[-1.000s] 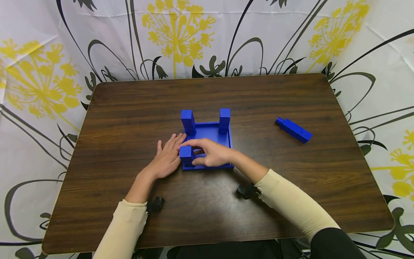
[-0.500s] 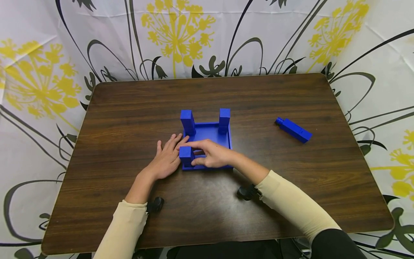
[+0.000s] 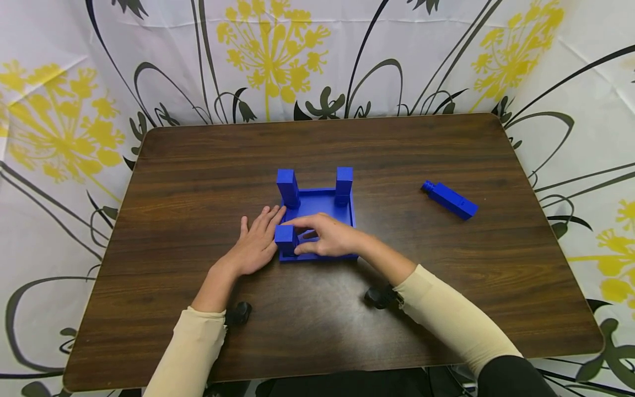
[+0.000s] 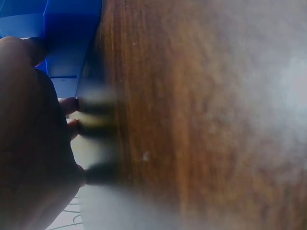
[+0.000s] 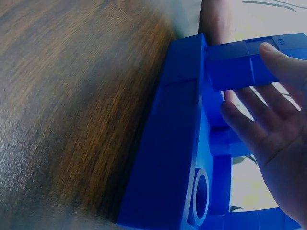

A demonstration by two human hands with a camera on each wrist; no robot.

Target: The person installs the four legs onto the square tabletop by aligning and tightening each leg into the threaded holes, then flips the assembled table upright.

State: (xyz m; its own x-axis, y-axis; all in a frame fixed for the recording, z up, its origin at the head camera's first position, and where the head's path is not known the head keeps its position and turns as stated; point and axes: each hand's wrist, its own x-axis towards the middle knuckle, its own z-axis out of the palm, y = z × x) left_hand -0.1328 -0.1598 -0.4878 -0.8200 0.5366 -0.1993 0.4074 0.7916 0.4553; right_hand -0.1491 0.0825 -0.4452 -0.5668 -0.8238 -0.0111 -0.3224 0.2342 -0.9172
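A square blue tray-like base (image 3: pixel 319 202) lies on the table with three blue square posts upright at its corners. My right hand (image 3: pixel 329 236) pinches the near-left post (image 3: pixel 285 234), thumb on the near side and fingers behind. In the right wrist view the thumb presses that post (image 5: pixel 232 60), and a round socket (image 5: pixel 201 196) shows at the base's near-right corner. My left hand (image 3: pixel 255 242) rests beside the base's left side, fingers straight, fingertips close to its edge. The far-left post (image 3: pixel 289 190) and far-right post (image 3: pixel 344 187) stand untouched.
A fourth blue post (image 3: pixel 450 200) with a threaded-looking end lies on its side at the right of the wooden table (image 3: pixel 213 160). A patterned curtain (image 3: pixel 377 49) hangs behind the table's far edge.
My right index fingertip has drawn slightly to the right along the near-left post. My left fingers have shifted slightly at the base's edge. The base and posts show no clear movement.
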